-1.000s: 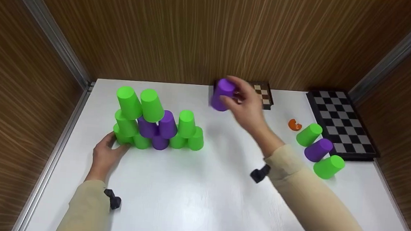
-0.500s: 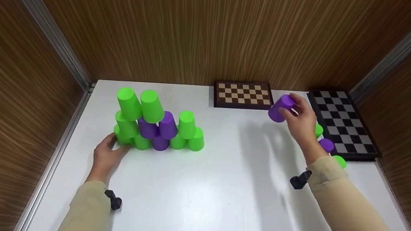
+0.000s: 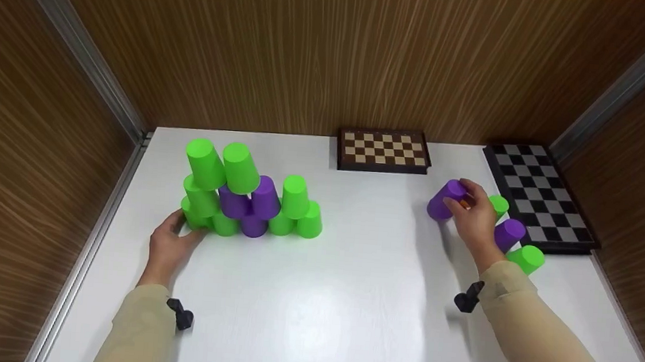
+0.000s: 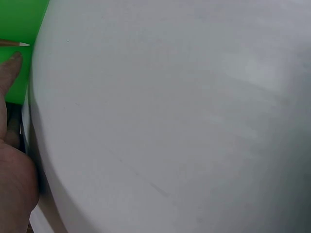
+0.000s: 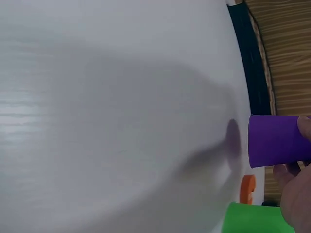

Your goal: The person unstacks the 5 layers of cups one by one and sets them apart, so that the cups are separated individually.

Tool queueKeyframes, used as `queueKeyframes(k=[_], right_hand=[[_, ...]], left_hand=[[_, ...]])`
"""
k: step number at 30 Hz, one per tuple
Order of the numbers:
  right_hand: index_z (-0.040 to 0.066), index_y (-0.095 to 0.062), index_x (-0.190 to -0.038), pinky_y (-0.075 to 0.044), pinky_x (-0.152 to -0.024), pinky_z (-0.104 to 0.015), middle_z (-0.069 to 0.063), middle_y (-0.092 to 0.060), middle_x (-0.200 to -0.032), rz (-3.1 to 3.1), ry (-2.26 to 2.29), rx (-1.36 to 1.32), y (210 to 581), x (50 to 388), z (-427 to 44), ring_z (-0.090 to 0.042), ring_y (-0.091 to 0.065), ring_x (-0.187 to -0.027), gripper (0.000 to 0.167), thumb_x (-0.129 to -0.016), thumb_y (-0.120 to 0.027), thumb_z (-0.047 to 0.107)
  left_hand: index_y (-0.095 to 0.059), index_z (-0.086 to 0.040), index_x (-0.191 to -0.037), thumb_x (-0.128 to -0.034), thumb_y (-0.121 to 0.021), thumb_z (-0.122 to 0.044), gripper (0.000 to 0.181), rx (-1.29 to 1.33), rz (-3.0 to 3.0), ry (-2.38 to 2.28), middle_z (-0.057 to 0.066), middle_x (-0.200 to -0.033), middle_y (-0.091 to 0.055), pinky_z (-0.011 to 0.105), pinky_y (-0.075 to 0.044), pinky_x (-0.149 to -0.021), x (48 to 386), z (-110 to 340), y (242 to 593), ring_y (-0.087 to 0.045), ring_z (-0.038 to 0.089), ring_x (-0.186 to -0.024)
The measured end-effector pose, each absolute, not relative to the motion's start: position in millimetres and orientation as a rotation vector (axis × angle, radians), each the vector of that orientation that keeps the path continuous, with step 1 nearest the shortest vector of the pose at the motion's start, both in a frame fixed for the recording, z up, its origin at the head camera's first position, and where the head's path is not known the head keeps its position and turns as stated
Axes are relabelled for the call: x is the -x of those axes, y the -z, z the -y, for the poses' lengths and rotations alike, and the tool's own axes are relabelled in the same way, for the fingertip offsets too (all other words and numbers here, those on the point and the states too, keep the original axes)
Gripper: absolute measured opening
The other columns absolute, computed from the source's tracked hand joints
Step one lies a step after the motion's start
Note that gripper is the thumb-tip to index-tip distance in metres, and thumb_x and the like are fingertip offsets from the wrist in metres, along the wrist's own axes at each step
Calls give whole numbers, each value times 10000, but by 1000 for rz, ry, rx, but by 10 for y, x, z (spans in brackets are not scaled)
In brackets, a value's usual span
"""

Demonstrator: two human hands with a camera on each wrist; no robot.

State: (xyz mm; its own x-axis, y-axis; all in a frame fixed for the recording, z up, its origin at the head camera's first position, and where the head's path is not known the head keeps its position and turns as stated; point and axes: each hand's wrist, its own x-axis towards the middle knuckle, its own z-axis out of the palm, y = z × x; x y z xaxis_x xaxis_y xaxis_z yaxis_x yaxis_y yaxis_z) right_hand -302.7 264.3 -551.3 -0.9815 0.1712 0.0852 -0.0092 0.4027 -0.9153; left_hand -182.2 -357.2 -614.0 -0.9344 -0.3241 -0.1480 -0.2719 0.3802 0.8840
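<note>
On the left of the table a stack of upside-down green and purple cups rises in three tiers, with two green cups [image 3: 223, 166] on top. My left hand [image 3: 167, 246] holds the bottom-left green cup [image 3: 192, 214] between fingers and thumb; in the left wrist view the thumb [image 4: 10, 73] lies against green plastic. At the right, my right hand [image 3: 474, 222] grips a purple cup [image 3: 441, 203] by its upper part. A gap to its shadow in the right wrist view puts this cup [image 5: 274, 141] slightly above the table.
Beside the right forearm stand a green cup [image 3: 499, 205], a purple cup [image 3: 508, 235] and another green cup [image 3: 526, 258]. A black-and-grey checkered board [image 3: 546, 193] lies behind them. A small brown chessboard [image 3: 383, 150] sits at the back. An orange piece [image 5: 247, 189] lies near the right hand.
My right hand has carried the purple cup from the back middle to the right, then lowered it towards the table. The left hand and the stack have stayed in place.
</note>
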Motion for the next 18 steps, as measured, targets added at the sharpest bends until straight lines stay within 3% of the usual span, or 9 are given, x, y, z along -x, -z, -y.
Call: queueKeyframes(k=[5, 18], right_hand=[[-18, -500, -1530, -504, -1149, -408, -217, -557, -1510, 2490, -1573, 169, 5627, 3025, -2666, -355, -564, -1346, 569, -1004, -713, 24], [1, -474, -1547, -471, -1187, -457, -213, -543, -1516, 2520, -1532, 225, 5650, 3014, -2705, -347, -536, -1367, 571, -1018, -688, 12]], left_hand=[[-429, -91, -1622, -939, -838, -390, 851, -554, 2574, 1623, 163, -1658, -421, 465, -278, -1303, 1818, 3570, 6141, -334, 353, -1564], [-435, -77, -1616, -945, -839, -352, 829, -538, 2558, 1643, 162, -1655, -425, 457, -281, -1303, 1822, 3570, 6137, -336, 350, -1563]])
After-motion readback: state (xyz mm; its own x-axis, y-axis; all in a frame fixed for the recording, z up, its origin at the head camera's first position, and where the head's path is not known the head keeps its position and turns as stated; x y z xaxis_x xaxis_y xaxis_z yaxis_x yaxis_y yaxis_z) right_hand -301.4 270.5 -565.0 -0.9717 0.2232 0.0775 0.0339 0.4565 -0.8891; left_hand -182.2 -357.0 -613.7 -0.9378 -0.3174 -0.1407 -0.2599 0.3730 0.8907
